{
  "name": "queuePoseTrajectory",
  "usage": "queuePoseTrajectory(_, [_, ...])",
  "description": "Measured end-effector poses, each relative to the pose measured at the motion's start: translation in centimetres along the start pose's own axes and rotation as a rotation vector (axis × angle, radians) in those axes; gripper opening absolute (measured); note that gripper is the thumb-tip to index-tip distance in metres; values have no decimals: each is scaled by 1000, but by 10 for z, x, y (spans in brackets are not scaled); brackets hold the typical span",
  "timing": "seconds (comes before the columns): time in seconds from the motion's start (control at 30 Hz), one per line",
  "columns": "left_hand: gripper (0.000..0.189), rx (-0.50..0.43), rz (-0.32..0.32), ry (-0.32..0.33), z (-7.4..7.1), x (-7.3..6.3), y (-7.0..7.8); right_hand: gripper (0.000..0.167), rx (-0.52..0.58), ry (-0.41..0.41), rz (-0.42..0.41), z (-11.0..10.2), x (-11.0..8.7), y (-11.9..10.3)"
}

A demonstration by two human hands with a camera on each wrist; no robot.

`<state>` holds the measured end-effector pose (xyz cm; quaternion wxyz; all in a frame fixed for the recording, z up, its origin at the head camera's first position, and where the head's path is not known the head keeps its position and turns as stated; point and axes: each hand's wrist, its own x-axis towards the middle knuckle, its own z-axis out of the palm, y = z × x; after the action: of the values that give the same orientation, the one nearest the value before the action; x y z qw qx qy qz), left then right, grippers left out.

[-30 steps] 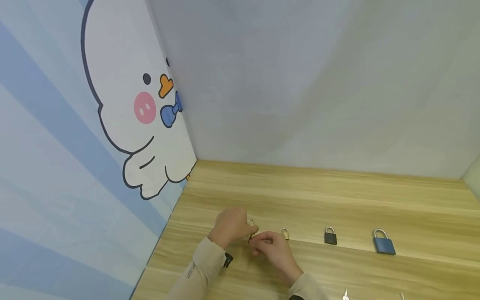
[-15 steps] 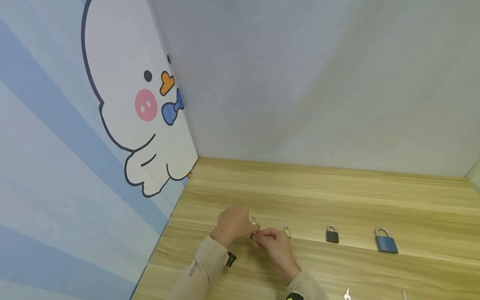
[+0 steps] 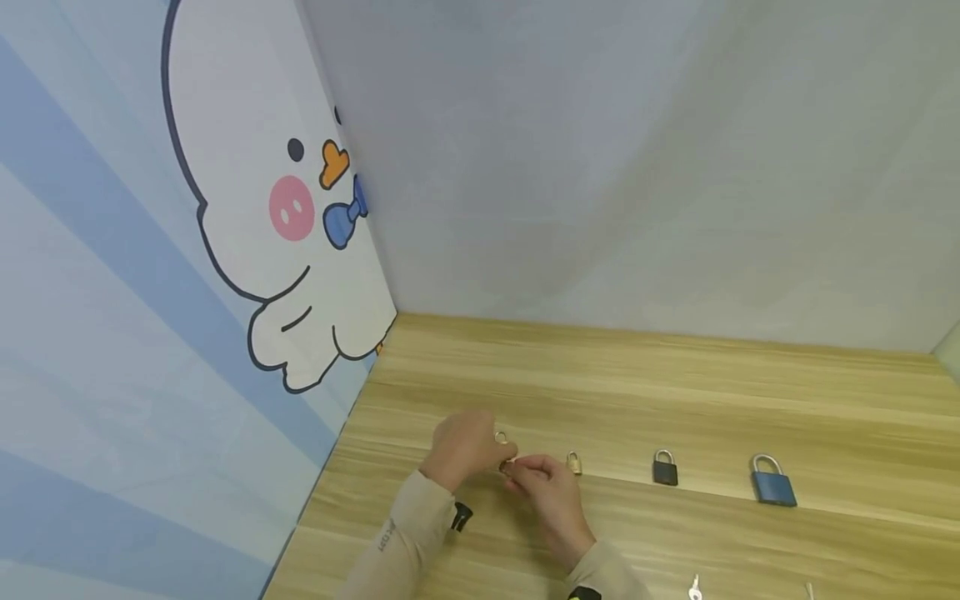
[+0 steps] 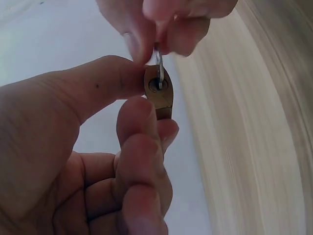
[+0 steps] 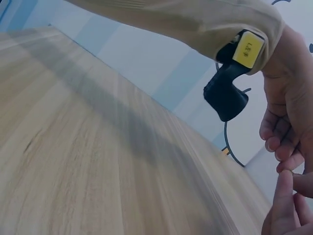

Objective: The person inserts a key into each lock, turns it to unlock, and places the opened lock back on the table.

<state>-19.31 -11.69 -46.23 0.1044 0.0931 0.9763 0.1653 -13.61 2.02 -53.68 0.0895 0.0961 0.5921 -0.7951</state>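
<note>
My left hand (image 3: 465,450) pinches a small brass padlock (image 4: 159,93) between thumb and fingers, its keyhole end facing the left wrist camera. Past that hand, the lock's shackle (image 3: 501,436) shows in the head view. From the other side my right hand (image 3: 551,492) pinches a small silver key (image 4: 159,61), whose far end is at the keyhole; how deep it sits I cannot tell. Both hands are close together above the table. In the right wrist view the left hand (image 5: 288,112) and right fingertips (image 5: 283,196) meet at the edge, with padlock and key hidden.
To the right, a brass padlock (image 3: 573,463), a black padlock (image 3: 664,468) and a larger blue padlock (image 3: 772,482) lie in a row on the wooden table (image 3: 675,392). A key (image 3: 695,588) lies near the bottom edge, with another thin object (image 3: 809,591) partly cut off.
My right hand has moved slightly away from me, bringing its fingertips closer to the padlock. The left hand keeps its grip almost in place. The head view has shifted a little.
</note>
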Motion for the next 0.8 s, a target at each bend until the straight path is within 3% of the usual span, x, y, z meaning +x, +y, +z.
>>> queuePoseTrajectory(0.23, [48, 3, 5, -7, -5, 1, -3, 31, -19, -96, 16, 4, -4, 2])
queuePoseTrajectory(0.43, [47, -40, 26, -15, -2, 1, -4, 24, 35, -112, 40, 4, -2, 2])
queuePoseTrajectory(0.8, [45, -66, 74, 14, -4, 1, -4, 10, 267, -136, 109, 6, -1, 1])
